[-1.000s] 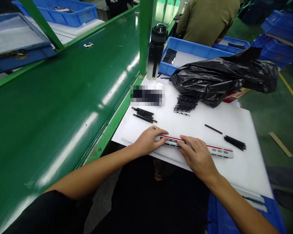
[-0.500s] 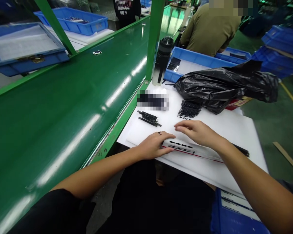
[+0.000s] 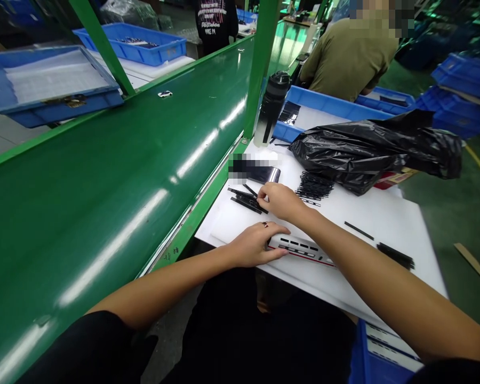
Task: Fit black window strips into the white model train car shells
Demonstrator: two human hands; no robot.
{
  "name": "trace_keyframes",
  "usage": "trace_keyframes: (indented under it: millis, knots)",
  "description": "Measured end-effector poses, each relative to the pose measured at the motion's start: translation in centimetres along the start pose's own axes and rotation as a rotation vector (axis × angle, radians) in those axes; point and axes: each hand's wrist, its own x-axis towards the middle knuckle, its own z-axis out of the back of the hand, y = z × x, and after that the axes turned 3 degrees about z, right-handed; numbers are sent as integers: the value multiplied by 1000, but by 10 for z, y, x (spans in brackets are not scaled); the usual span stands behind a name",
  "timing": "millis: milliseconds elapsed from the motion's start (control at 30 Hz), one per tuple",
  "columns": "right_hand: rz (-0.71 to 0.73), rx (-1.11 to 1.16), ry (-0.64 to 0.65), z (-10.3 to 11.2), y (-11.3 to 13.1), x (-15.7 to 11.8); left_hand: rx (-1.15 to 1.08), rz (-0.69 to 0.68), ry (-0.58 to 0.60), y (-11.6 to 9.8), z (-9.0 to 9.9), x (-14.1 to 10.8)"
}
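Head view — my left hand [image 3: 256, 244] has its fingers clamped on the white train [image 3: 304, 249] along the tabletop [image 3: 408, 224]'s near edge; my right hand [image 3: 282, 201] pinches a black strip [image 3: 249, 190] — fingertips together — near the left edge.

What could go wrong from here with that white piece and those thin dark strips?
At the loosely piled dark strips, the right hand might drag or scatter neighbouring ones. The left hand grips the white piece near one end only, so it could swivel if the right forearm, reaching across it, bumps it.
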Motion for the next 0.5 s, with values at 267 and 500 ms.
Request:
trace_keyframes:
  millis: [267,500]
  knots:
    - [-162,64,-75,-10,-7,6,20,2,-4,-1,-1,1]
    - [-238,89,-76,-10,-2,14,35,4,-4,-2,-1,1]
